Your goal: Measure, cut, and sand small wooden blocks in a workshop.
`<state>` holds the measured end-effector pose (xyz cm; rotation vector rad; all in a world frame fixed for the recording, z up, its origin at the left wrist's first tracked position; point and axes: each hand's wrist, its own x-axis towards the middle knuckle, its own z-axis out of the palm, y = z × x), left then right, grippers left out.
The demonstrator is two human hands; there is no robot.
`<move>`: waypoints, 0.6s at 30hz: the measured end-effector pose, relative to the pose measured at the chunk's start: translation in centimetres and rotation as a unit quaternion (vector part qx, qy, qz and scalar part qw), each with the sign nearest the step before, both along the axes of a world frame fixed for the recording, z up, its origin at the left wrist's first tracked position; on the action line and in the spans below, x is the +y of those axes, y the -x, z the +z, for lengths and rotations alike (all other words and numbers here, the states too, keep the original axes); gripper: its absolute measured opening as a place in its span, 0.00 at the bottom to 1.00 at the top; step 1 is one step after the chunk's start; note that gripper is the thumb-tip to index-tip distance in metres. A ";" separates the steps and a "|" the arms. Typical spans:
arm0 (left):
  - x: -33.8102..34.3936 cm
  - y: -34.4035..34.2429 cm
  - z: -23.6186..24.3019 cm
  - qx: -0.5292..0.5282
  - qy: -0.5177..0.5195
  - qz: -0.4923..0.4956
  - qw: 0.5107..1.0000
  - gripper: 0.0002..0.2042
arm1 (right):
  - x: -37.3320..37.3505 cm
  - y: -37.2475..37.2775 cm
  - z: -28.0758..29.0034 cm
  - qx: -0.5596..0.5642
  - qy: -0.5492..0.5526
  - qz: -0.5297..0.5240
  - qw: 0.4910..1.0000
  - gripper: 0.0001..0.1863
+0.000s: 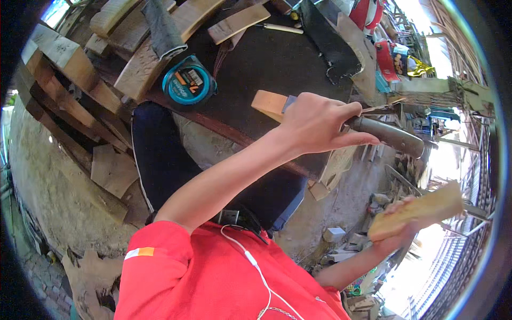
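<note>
My left hand [320, 122] is over the dark workbench, fingers curled and thumb stretched along a dark metal tube [389, 136] that juts out to the right. Left of the knuckles, a light wooden piece [269, 104] with a blue-grey part at its end shows from under the hand. Whether it joins the tube is hidden. Off to the right, beyond the bench edge, my right hand [397, 224] grips a pale wooden block [421, 210], raised and tilted; it is slightly blurred.
A turquoise tape measure [189, 80] lies on the dark bench top [240, 74]. Behind it are a short plank [238, 24], a thin pale stick [282, 28] and a black curved sheet [330, 48]. Thick timber pieces [69, 58] are stacked at left. Scraps litter the ground [333, 234].
</note>
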<state>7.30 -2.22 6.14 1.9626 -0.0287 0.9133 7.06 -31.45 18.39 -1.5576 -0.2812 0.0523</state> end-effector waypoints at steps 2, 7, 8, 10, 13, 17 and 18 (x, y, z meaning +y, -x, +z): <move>-0.1 -0.1 -0.4 -0.016 0.006 0.003 1.000 0.31 | 1.6 -0.4 0.5 -0.053 -0.042 0.009 0.998 0.35; -0.2 -0.2 -0.7 -0.026 0.024 -0.002 0.999 0.30 | 5.9 -0.5 -1.6 -0.129 0.270 -0.004 0.954 0.30; -0.3 -0.2 -0.8 -0.028 0.023 -0.005 0.999 0.30 | 6.2 -0.9 -1.2 -0.078 0.223 -0.037 0.971 0.31; -0.3 0.0 -0.8 -0.026 0.025 -0.005 0.999 0.30 | 6.3 -1.2 -0.7 -0.052 0.117 0.006 0.992 0.31; -0.3 0.0 -1.0 -0.030 0.000 -0.005 1.000 0.28 | 5.8 -1.3 0.1 -0.010 0.082 -0.011 0.997 0.32; -0.3 -0.1 -1.1 -0.006 -0.006 -0.011 1.000 0.32 | 5.3 -0.9 -0.1 -0.111 0.291 -0.020 0.950 0.33; -0.3 0.0 -1.1 0.008 -0.010 -0.005 1.000 0.32 | 5.1 -0.9 0.0 -0.125 0.276 -0.050 0.952 0.33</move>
